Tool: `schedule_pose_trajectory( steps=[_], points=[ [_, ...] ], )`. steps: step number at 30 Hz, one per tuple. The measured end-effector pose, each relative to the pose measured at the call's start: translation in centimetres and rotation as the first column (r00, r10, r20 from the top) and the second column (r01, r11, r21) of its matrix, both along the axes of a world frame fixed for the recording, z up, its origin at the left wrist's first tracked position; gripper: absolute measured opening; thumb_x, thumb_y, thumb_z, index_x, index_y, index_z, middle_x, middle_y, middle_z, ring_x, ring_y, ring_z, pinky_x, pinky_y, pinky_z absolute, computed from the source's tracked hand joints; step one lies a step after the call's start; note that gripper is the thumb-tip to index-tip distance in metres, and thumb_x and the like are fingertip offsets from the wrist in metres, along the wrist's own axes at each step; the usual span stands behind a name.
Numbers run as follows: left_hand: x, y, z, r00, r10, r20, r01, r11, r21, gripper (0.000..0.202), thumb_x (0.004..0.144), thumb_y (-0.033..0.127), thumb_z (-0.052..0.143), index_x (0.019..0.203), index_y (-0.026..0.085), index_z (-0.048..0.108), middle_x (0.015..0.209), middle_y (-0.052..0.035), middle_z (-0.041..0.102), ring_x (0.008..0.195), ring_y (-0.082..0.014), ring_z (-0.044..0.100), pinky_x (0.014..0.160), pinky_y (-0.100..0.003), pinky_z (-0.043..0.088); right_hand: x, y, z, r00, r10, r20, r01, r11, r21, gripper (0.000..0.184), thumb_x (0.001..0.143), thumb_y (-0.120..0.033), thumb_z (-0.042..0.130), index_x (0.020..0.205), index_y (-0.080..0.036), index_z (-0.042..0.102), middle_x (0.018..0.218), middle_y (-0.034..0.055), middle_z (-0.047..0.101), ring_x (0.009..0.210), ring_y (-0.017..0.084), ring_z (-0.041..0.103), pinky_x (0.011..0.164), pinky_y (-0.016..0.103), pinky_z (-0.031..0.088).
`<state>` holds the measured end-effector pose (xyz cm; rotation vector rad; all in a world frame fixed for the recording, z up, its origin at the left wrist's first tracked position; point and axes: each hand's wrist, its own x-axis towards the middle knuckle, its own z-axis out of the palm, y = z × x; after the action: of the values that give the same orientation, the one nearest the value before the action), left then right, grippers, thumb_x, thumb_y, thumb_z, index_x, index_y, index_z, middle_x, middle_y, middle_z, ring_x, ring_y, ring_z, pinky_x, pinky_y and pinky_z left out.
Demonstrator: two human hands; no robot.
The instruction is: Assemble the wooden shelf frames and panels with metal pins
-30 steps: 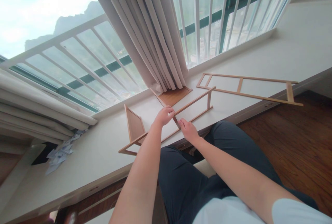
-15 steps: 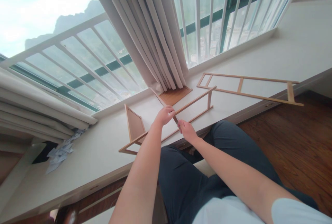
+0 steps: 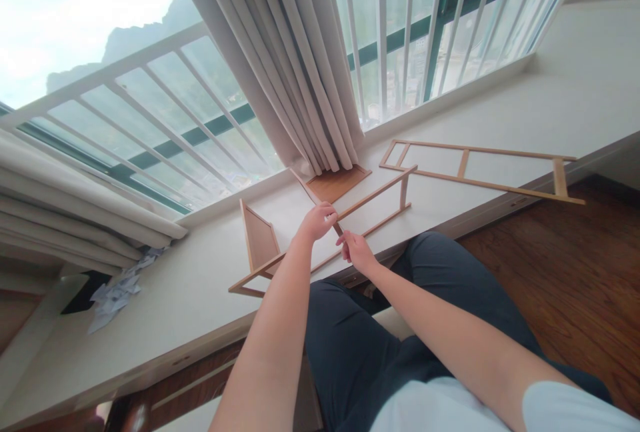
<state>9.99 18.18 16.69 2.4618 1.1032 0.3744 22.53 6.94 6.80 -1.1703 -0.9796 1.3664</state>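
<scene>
A wooden frame (image 3: pixel 379 191) with slim rails and short crossbars stands on its side on the white window ledge. My left hand (image 3: pixel 320 220) is closed around its upper rail, where a crossbar meets it. Just below and to the right, my right hand (image 3: pixel 359 252) is at that same crossbar, fingers curled and index finger partly extended. Whatever lies in those fingers is too small or hidden to make out. Thin wooden panels, one on the left (image 3: pixel 262 240) and one below the curtain (image 3: pixel 339 183), adjoin the frame; my hands and left forearm cover parts of it.
A second, ladder-like wooden frame (image 3: pixel 464 164) lies on the ledge (image 3: pixel 200 285) to the right, its end jutting over the edge. Crumpled paper (image 3: pixel 117 295) lies at the left. A grey curtain (image 3: pixel 295 72) hangs down to the rear panel. White railings (image 3: pixel 383 45) line the windows.
My right hand's fingers have shifted slightly at the crossbar, and the index finger is straighter. My left hand and the wooden frame have stayed in place.
</scene>
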Motion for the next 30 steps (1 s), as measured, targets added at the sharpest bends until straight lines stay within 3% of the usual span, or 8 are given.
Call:
schedule_pose_trajectory(
  steps=[5,11,16,22,30],
  points=[
    [-0.1,0.1,-0.2,1.0,-0.003,-0.001,0.003,1.0,0.008,0.028,0.092,0.026,0.048,0.072,0.018,0.067,0.091,-0.0047,0.063,0.084,-0.0176,0.06,0.083,-0.031,0.049,-0.3,-0.2,0.9,0.993,0.011,-0.121,-0.018,0.998,-0.061,0.07,0.089,-0.082,0.041,0.081,-0.018,0.066,0.044,-0.002,0.051,0.037,0.011,0.04,0.039,0.025,0.029],
    [0.0,0.0,0.0,1.0,-0.005,-0.001,0.005,1.0,0.013,0.029,0.092,0.026,0.049,0.072,0.019,0.069,0.091,-0.0044,0.064,0.082,-0.0171,0.06,0.085,-0.031,0.049,-0.8,-0.4,2.1,0.957,0.01,-0.29,-0.055,0.988,-0.146,0.066,0.092,-0.076,0.043,0.082,-0.016,0.07,0.046,-0.0005,0.053,0.037,0.011,0.04,0.037,0.024,0.026],
    [0.0,0.0,-0.1,1.0,-0.008,0.015,0.008,1.0,0.007,0.029,0.091,0.026,0.049,0.072,0.018,0.069,0.092,-0.0046,0.065,0.083,-0.0169,0.06,0.085,-0.031,0.048,-0.9,-0.4,3.0,0.905,-0.011,-0.426,-0.085,0.975,-0.205,0.061,0.094,-0.07,0.047,0.083,-0.015,0.069,0.043,-0.0033,0.047,0.035,0.009,0.031,0.038,0.024,0.022],
    [0.0,-0.2,0.2,1.0,-0.001,0.021,0.001,1.0,0.006,0.028,0.091,0.024,0.05,0.071,0.018,0.07,0.093,-0.005,0.066,0.086,-0.0177,0.062,0.087,-0.031,0.049,-0.7,-0.4,4.4,0.777,-0.022,-0.629,-0.182,0.949,-0.259,0.051,0.1,-0.06,0.047,0.081,-0.017,0.066,0.044,-0.0043,0.044,0.038,0.009,0.028,0.041,0.024,0.02],
    [0.2,-0.4,0.4,0.999,-0.003,0.034,0.002,1.0,0.015,0.028,0.091,0.02,0.052,0.071,0.018,0.07,0.089,-0.0042,0.065,0.085,-0.0163,0.061,0.086,-0.029,0.05,-0.1,-0.3,5.7,0.563,-0.09,-0.821,-0.273,0.918,-0.288,0.05,0.107,-0.039,0.032,0.079,-0.017,0.067,0.043,-0.0045,0.037,0.041,0.01,0.026,0.041,0.022,0.02]
  ],
)
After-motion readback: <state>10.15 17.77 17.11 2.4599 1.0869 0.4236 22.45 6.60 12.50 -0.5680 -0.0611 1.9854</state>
